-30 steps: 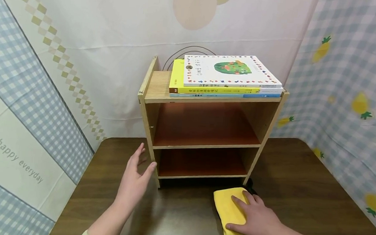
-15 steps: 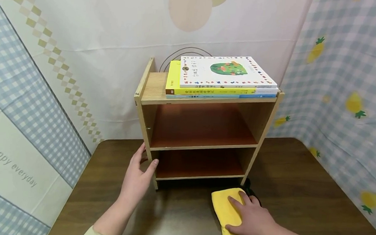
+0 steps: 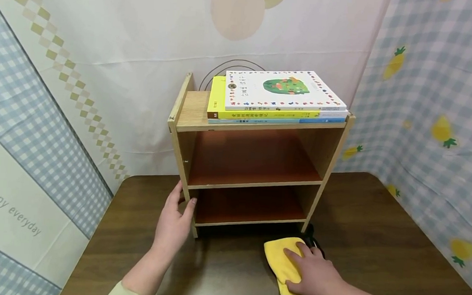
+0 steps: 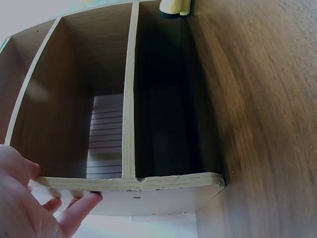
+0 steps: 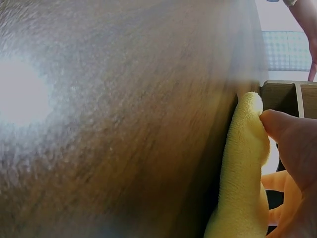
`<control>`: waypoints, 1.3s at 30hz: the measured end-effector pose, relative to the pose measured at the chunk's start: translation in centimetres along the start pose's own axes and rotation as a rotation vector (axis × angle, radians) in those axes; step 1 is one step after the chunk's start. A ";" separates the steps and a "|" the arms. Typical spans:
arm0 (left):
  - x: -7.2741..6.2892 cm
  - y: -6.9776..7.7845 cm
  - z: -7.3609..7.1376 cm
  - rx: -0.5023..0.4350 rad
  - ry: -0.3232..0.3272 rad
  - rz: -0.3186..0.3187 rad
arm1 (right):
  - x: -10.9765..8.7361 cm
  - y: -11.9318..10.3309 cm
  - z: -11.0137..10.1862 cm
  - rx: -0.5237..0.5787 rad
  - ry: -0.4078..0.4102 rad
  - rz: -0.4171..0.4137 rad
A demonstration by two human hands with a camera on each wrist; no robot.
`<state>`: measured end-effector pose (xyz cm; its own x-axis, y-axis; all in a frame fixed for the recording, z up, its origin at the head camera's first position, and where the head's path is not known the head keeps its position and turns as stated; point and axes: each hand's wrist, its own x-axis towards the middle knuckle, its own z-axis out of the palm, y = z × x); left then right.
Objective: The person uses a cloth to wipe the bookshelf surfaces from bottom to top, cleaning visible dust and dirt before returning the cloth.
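Note:
A small wooden bookshelf stands on the dark wooden table. My left hand grips its left side panel low down. In the left wrist view, the thumb lies over the panel's front edge and the fingers are on the outer face. In front of the shelf's right foot lies a folded yellow cloth, fluffy, with something dark at its underside. My right hand lies on top of it, fingers spread and bent, thumb at the near edge, holding it against the table. Something black shows just beyond those fingers.
Several books lie stacked on the shelf's top board, a white picture book uppermost. Beneath are two reddish-brown shelf boards. Patterned curtains stand behind and beside the brown table.
My left hand has closed in on the shelf's side panel and now grips it. The cloth has bunched slightly under the right hand. The view has shifted a little.

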<state>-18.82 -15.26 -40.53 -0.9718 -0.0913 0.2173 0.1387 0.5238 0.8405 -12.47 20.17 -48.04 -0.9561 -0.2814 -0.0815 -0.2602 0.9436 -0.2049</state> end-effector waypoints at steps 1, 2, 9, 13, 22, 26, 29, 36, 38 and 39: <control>0.0 0.0 0.0 0.008 0.000 0.002 | 0.0 0.0 0.0 0.003 0.001 -0.008; 0.0 0.1 0.0 0.014 0.000 0.002 | 0.1 0.0 -0.1 0.005 0.001 -0.014; 0.3 0.4 -0.1 0.067 -0.020 -0.007 | 0.3 -0.1 0.1 0.031 -0.005 -0.057; 0.3 0.6 -0.1 0.079 -0.036 -0.014 | 0.3 -0.3 0.3 0.039 0.004 -0.088; -0.3 0.5 -0.2 0.090 -0.034 -0.042 | 0.1 -0.4 0.3 0.009 0.002 -0.147; -0.3 0.5 -0.1 0.100 -0.031 -0.029 | 0.1 -0.4 0.3 0.009 0.010 -0.155; -0.3 0.6 -0.1 0.110 -0.032 -0.016 | 0.0 -0.4 0.4 0.008 0.018 -0.164; -0.1 0.7 0.0 0.113 -0.020 -0.001 | 0.2 -0.1 0.2 0.005 0.019 -0.213; 0.0 0.7 0.0 0.116 -0.018 0.002 | 0.2 0.1 0.2 0.017 0.009 -0.217; 0.0 0.7 0.0 0.118 -0.019 0.003 | 0.1 0.1 0.1 0.027 0.005 -0.220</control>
<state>-18.69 -14.90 -39.97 -0.9750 -0.0743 0.2092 0.1191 0.6202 0.7754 -12.61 20.24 -48.21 -0.8775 -0.4788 -0.0271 -0.4588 0.8546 -0.2434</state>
